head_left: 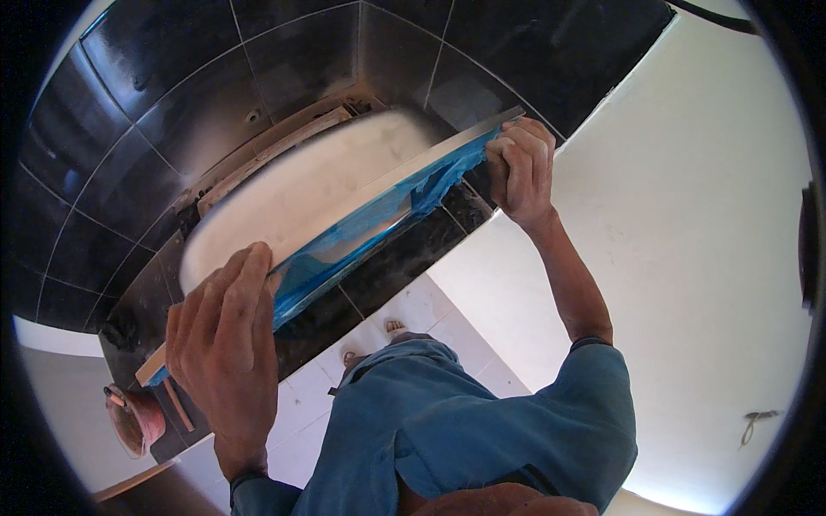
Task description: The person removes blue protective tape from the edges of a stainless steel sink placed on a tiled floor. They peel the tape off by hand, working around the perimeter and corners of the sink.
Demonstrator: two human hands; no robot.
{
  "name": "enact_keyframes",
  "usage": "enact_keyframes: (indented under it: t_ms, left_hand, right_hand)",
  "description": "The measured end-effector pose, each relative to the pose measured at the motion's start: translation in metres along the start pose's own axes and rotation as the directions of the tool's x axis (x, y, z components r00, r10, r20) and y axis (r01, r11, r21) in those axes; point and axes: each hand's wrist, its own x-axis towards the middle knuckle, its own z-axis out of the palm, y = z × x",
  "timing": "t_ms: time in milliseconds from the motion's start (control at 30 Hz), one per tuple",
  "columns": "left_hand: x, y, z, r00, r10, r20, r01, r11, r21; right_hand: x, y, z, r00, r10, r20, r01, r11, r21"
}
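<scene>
Both my hands hold a sink (292, 215) tilted up on edge over the black worktop. Its pale, rounded bowl underside faces the wall. Torn blue film (361, 236) covers much of the side toward me, with bare shiny metal showing between. My left hand (225, 344) is closed over the rim near the left end, thumb toward the film. At the right end, the fingers of my right hand (523, 168) are curled around the rim corner. Behind the bowl, part of a rough-edged opening (249, 163) shows in the worktop; the bowl hides the rest.
Glossy black tiles (301, 56) line the wall behind. A red bucket (142, 421) and a thin wooden strip (179, 404) lie at the lower left, near a dark crumpled thing (120, 334). A white wall (688, 241) bounds the right, with loose wires (755, 421). Pale tiles (310, 404) cover the floor.
</scene>
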Motion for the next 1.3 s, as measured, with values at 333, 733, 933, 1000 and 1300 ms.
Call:
enact_keyframes:
  t_ms: [333,733,933,1000,1300]
  left_hand:
    - [-0.001,0.005,-0.001,0.997,-0.067,0.026,0.068,0.997,-0.037]
    - [0.001,0.004,0.000,0.995,-0.101,0.020,0.102,0.994,-0.043]
    - [-0.001,0.008,-0.003,0.993,-0.112,0.037,0.114,0.992,-0.045]
    - [-0.002,0.006,-0.003,0.997,-0.075,0.026,0.076,0.997,-0.032]
    - [-0.002,-0.002,-0.002,1.000,-0.013,0.018,0.013,1.000,0.013]
  right_hand:
    - [0.027,0.024,-0.024,0.978,0.168,0.123,-0.193,0.954,0.230]
    - [0.005,0.013,0.002,0.998,0.069,-0.013,-0.068,0.993,0.094]
    - [-0.014,0.001,0.015,0.986,0.075,-0.150,-0.083,0.995,-0.050]
    - [-0.018,-0.004,0.013,0.987,0.066,-0.144,-0.073,0.996,-0.044]
    - [-0.002,0.016,-0.008,0.959,0.271,-0.078,-0.267,0.962,0.055]
